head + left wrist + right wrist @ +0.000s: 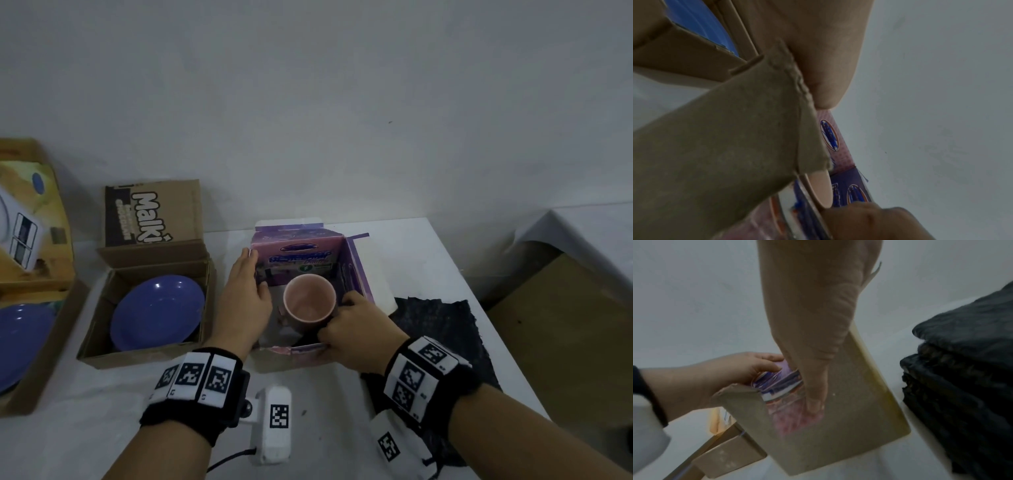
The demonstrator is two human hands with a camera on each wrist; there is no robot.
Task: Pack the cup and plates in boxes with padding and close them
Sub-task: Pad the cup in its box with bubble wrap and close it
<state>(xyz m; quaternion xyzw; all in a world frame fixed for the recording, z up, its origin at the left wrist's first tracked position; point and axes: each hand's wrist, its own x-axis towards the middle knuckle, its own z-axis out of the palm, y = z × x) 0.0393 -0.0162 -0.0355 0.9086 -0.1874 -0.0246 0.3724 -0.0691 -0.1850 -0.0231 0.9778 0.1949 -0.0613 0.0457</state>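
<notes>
Both wrists, strapped with black bands carrying printed markers, are sitting nearest us. We are working at the small purple printed cardboard box (337, 260) at the table's middle. Our right hand (356, 330) is curling its fingers over the box's near-right edge, gripping the wall. Our left hand (245, 298) is lying with mostly straight fingers along the left flap, thumb hooked inside the rim. Standing upright inside the box, the pink ceramic cup (310, 303) is showing no padding over it, and the flaps are standing open. Just right of the box, the dark grey fibrous padding sheets (445, 329) are lying stacked on the white table (342, 404).

Farther left, a blue round plate (157, 311) is resting in the open brown corrugated carton (102, 356); a second blue plate (20, 342) is sitting in another open carton (37, 387) at the far left. We are judging the task as roughly midway: crockery boxed, top padding and closing of all three boxes remaining.
</notes>
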